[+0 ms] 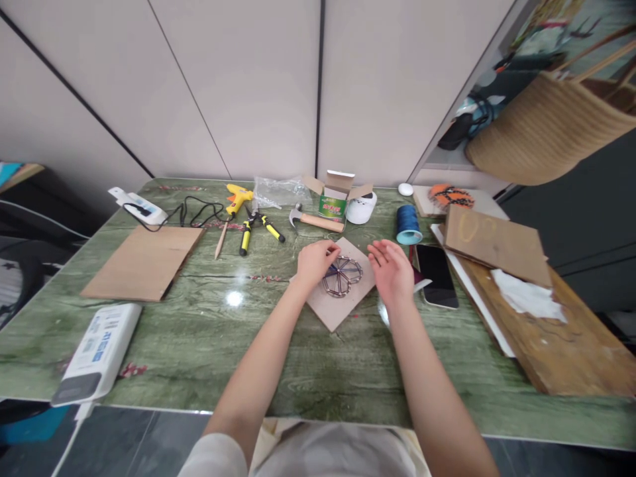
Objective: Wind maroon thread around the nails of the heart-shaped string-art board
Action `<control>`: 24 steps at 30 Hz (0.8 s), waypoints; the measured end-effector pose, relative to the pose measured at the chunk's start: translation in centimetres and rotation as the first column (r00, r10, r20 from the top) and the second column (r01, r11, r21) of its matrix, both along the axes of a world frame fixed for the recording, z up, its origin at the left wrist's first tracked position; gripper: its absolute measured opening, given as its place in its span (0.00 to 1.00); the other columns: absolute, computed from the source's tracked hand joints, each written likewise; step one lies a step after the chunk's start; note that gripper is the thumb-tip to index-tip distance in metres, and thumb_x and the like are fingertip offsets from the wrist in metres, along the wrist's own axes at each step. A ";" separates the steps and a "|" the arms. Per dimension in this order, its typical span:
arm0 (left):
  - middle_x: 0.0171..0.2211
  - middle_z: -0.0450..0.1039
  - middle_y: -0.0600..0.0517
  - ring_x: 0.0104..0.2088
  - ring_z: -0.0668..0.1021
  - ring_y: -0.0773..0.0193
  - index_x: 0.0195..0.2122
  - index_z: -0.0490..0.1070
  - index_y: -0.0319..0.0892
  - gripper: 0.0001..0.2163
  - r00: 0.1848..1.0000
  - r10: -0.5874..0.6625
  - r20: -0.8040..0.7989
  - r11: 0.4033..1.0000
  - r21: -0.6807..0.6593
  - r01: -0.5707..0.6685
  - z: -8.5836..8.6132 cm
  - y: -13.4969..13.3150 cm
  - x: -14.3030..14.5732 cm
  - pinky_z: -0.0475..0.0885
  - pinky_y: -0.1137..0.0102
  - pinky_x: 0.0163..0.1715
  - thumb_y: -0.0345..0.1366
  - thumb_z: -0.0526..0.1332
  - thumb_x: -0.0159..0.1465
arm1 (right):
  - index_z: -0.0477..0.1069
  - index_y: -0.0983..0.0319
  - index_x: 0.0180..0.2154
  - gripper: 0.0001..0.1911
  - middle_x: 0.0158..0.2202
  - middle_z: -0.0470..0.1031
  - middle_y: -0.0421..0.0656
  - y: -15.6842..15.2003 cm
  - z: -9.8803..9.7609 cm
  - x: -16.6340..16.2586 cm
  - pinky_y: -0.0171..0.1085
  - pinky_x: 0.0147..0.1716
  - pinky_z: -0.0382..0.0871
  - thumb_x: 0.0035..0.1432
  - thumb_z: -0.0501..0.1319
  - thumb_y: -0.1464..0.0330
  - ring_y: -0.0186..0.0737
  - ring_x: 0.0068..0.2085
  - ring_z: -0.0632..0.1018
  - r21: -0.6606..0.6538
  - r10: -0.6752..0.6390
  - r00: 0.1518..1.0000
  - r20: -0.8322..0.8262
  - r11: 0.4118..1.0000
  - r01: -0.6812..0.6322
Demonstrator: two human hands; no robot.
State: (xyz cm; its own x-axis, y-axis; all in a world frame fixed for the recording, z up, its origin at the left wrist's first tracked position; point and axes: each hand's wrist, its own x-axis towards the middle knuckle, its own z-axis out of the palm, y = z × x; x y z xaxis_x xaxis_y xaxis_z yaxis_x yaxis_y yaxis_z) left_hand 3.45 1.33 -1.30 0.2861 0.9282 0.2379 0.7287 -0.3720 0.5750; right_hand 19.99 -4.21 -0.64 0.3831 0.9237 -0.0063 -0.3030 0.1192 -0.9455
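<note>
A round frame of dark metal rods with spokes (342, 276) lies on a square of beige cardboard (342, 311) set diamond-wise on the green marbled table (199, 331). My left hand (314, 262) rests on the frame's left edge, with its fingers curled over the rim. My right hand (391, 270) hovers just to the right of the frame, above the cardboard's right corner. Its fingers are spread apart and it holds nothing.
At the back stand a yellow glue gun (238, 199), yellow-handled pliers (261, 227), a claw hammer (315, 220) and a blue thread spool (408, 225). A smartphone (437, 275) lies to the right, beside a wooden board (546, 331). A cardboard sheet (144, 263) lies left.
</note>
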 end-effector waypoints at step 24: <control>0.30 0.77 0.52 0.31 0.76 0.65 0.33 0.75 0.42 0.06 0.990 -0.042 0.138 0.988 -0.140 0.061 -0.7 1.5 -0.3 0.66 0.73 0.33 0.35 0.59 0.59 | 0.72 0.61 0.31 0.06 0.26 0.72 0.37 -0.3 0.2 -1.4 0.31 0.34 0.67 0.45 0.63 0.72 0.29 0.30 0.73 0.038 0.169 0.927 -0.334 0.985 -0.166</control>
